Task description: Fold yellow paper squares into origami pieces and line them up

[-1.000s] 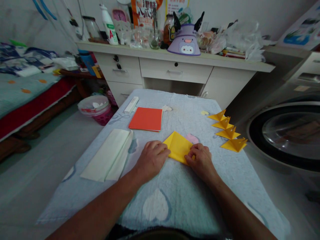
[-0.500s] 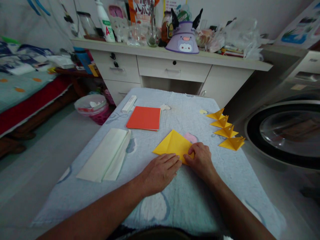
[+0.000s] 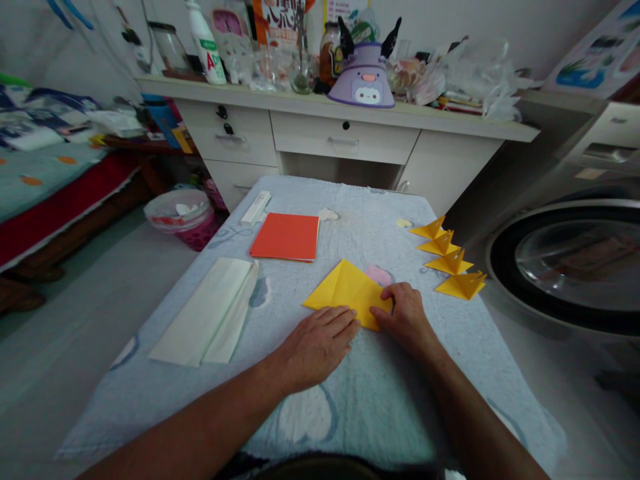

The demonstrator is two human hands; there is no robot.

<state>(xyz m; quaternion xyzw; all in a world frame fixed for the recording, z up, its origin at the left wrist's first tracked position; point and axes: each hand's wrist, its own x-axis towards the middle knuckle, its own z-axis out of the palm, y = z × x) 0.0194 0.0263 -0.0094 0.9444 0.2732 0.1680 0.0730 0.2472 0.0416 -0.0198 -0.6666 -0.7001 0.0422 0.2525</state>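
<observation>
A folded sheet of yellow origami paper point(image 3: 345, 285) lies on the cloth-covered table, creased down its upper part. My left hand point(image 3: 323, 340) rests flat along its lower edge, fingers stretched out and together. At the paper's right corner is my right hand point(image 3: 406, 315), with thumb and index finger closed on that corner. Several folded yellow paper figures point(image 3: 453, 262) stand in a slanting row to the right, apart from my hand.
Left of the paper lie a stack of red paper squares point(image 3: 286, 237), a narrow white box point(image 3: 256, 208) and a folded pale sheet point(image 3: 205, 313). A cluttered white desk point(image 3: 345, 137) stands behind the table. On the right is a washing machine point(image 3: 575, 260).
My right thumb and index finger have shifted slightly at the paper's right corner, and more of that corner shows. My left hand stays in place on the paper.
</observation>
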